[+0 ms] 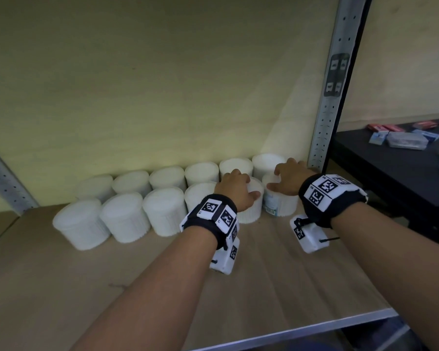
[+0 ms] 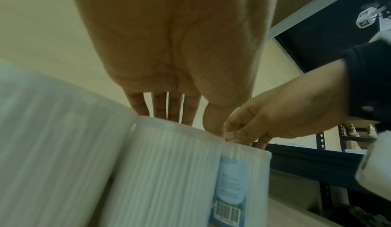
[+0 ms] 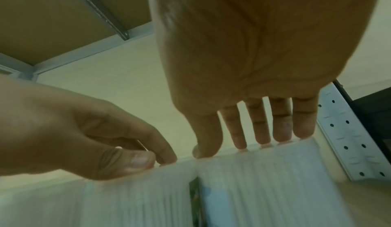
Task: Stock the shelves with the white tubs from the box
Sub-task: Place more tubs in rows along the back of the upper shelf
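Observation:
Two rows of white ribbed tubs (image 1: pixel 123 217) stand along the back of the wooden shelf (image 1: pixel 276 274). My left hand (image 1: pixel 243 184) arches over the lid of a front-row tub (image 1: pixel 251 211) and grips it from above, thumb on its right side. My right hand (image 1: pixel 281 176) grips the tub beside it, the last in the row (image 1: pixel 280 201), which shows a blue barcode label. In the left wrist view my left fingers (image 2: pixel 169 110) come down on the tub (image 2: pixel 165 172). In the right wrist view my right fingertips (image 3: pixel 262 138) touch the tub's (image 3: pixel 264 188) top rim.
A perforated metal upright (image 1: pixel 327 110) stands just right of the last tub. Beyond it a dark shelf (image 1: pixel 390 168) holds small packets (image 1: pixel 406 140). Bare board lies between the tubs and the shelf's metal front edge (image 1: pixel 302 330). The plywood back wall (image 1: pixel 162 84) is right behind the tubs.

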Available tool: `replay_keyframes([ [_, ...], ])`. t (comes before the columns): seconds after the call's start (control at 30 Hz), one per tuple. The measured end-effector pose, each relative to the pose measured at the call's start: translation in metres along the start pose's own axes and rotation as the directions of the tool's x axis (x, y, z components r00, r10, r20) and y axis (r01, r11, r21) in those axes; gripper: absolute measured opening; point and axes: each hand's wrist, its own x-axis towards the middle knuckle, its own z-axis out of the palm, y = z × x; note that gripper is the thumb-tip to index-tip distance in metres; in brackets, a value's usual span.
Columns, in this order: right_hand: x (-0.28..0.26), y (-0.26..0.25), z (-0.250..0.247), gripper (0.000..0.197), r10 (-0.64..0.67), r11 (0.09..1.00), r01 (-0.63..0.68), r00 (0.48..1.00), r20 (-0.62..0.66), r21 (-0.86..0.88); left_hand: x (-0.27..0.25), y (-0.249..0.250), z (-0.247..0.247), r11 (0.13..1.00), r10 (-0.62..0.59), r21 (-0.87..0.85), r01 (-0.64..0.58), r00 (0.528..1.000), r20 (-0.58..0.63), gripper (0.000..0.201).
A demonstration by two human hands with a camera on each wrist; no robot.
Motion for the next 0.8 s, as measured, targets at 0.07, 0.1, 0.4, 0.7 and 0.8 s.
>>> replay_keyframes([
  [0.07,-0.001,0.000,-0.001,0.061,-0.004,1.000,0.004,1.000,0.002,0.007,0.000,0.000,0.000,1.000,0.002,0.002,-0.002,1.000,0.003,0.056],
  [0.1,-0.002,0.000,-0.002,0.061,-0.009,1.000,0.009,1.000,0.008,0.007,0.000,0.000,-0.001,1.000,0.003,0.005,-0.003,1.000,0.003,0.056],
  [0.4,-0.005,0.009,-0.012,0.053,-0.116,0.991,0.108,0.988,0.104,0.079,-0.001,0.001,-0.002,1.000,0.004,0.013,-0.004,1.000,0.007,0.056],
  [0.7,-0.006,0.012,-0.007,0.062,-0.014,0.994,0.031,0.986,-0.164,0.103,-0.002,0.003,-0.003,1.000,-0.004,0.015,0.004,1.000,0.016,0.055],
  [0.8,-0.004,0.013,0.000,0.071,0.022,0.999,-0.019,0.998,-0.063,0.044,-0.001,0.002,-0.002,1.000,-0.004,0.014,0.004,1.000,0.018,0.056],
])
